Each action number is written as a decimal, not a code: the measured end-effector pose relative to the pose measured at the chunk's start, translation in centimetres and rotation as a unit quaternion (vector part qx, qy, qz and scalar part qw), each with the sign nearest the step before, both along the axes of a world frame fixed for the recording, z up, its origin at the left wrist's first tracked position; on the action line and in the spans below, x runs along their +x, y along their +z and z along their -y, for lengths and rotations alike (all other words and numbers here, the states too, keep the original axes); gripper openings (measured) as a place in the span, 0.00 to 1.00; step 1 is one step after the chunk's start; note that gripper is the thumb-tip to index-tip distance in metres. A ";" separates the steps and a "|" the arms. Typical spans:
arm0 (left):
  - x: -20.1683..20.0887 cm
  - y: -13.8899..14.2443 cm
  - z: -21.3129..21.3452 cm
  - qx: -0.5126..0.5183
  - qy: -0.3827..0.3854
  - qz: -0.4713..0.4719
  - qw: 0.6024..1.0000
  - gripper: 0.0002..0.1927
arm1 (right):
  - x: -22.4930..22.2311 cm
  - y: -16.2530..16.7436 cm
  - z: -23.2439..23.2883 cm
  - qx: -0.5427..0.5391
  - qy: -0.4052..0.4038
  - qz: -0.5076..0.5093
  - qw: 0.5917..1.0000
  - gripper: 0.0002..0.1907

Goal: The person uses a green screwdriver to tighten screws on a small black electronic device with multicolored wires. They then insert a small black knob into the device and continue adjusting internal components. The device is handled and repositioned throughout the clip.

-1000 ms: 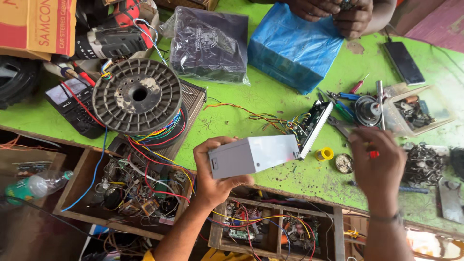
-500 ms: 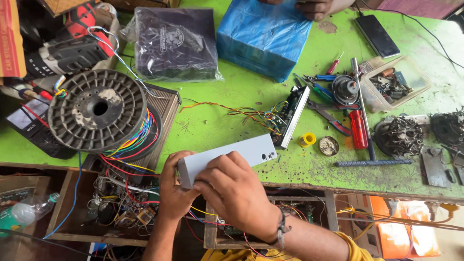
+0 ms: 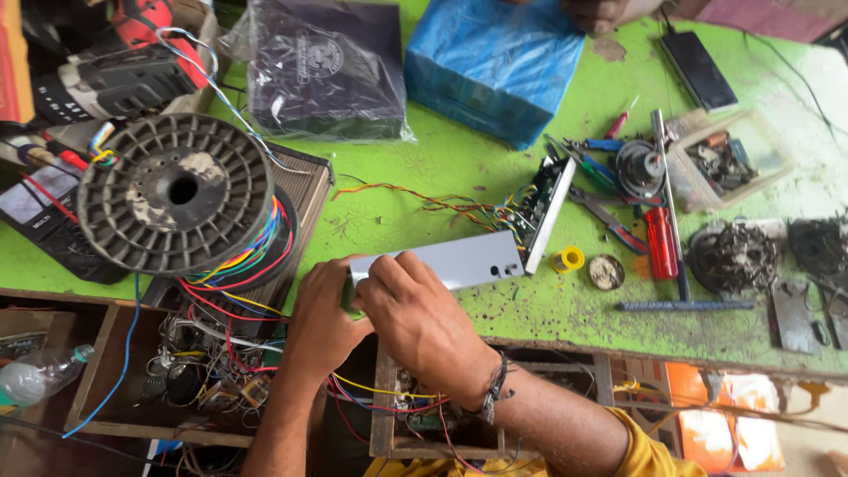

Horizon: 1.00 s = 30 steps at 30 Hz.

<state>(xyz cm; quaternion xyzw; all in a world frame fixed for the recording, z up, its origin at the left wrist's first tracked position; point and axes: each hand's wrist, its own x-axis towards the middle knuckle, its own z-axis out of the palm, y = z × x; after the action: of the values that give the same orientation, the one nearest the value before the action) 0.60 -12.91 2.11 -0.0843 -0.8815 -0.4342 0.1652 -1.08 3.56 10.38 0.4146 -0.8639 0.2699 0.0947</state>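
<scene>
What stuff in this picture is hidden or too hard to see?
- Head view: left end of the grey metal box, covered by the left hand and right hand.
- Another person's hand, cut off by the top edge.
- Parts in the clear plastic tub, too small to tell.

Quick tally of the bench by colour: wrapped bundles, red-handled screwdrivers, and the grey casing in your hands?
Dark wrapped bundle: 1
Blue wrapped bundle: 1
Red-handled screwdriver: 1
Grey casing, held by left hand and right hand: 1
Total: 4

We see green table (image 3: 442,172), scuffed; on it: grey spool (image 3: 177,194), black bag (image 3: 327,71), blue pack (image 3: 495,66), phone (image 3: 698,71), red screwdriver (image 3: 660,243), solder roll (image 3: 568,260).
</scene>
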 end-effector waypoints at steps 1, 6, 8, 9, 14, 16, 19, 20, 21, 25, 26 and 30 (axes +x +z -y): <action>-0.3 0.0 0.2 -0.001 -0.008 0.000 1.000 0.33 | -0.3 0.1 0.0 0.016 0.007 -0.005 1.000 0.11; -0.8 -0.4 0.4 -0.017 0.011 0.047 0.999 0.30 | -1.2 0.7 0.1 0.055 0.032 -0.003 0.998 0.10; -0.8 -0.6 0.5 -0.020 0.011 0.044 0.999 0.31 | -1.3 0.8 0.1 0.058 0.035 -0.004 0.998 0.05; -0.7 -0.7 0.5 -0.016 0.012 0.035 0.999 0.32 | -1.3 0.9 0.1 0.065 0.031 0.003 0.997 0.05; -0.7 -0.6 0.6 -0.003 -0.005 0.027 1.000 0.33 | -1.5 0.9 0.0 0.090 0.040 -0.009 0.995 0.13; -0.6 -0.3 0.6 -0.005 0.008 0.049 0.999 0.33 | -1.8 1.1 -0.1 0.110 0.054 -0.007 0.992 0.13; -0.4 0.1 0.5 -0.003 0.001 0.032 0.999 0.34 | -2.5 1.3 -0.3 0.104 0.084 0.002 0.991 0.15; -0.4 0.2 0.5 -0.003 0.003 0.044 0.999 0.34 | -2.7 1.3 -0.3 0.094 0.094 0.006 0.991 0.16; -0.4 0.3 0.5 -0.002 0.005 0.055 0.998 0.34 | -2.8 1.2 -0.4 0.066 0.110 0.000 0.992 0.13; -0.3 0.3 0.4 0.005 0.013 0.068 0.998 0.34 | -2.9 0.5 -0.5 0.024 0.092 0.018 0.995 0.07; -0.3 0.3 0.5 0.008 0.008 0.057 0.998 0.34 | -2.7 0.3 -0.4 0.030 0.070 0.032 0.997 0.08; -0.3 0.0 0.5 0.008 0.010 0.030 0.999 0.30 | -2.7 0.4 -0.3 0.049 0.069 0.031 0.996 0.08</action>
<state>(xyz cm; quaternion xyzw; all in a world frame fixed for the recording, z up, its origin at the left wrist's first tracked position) 0.31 -13.38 2.14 -0.0612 -0.8835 -0.4418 0.1433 -3.76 3.88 10.80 0.4691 -0.8478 0.2456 0.0287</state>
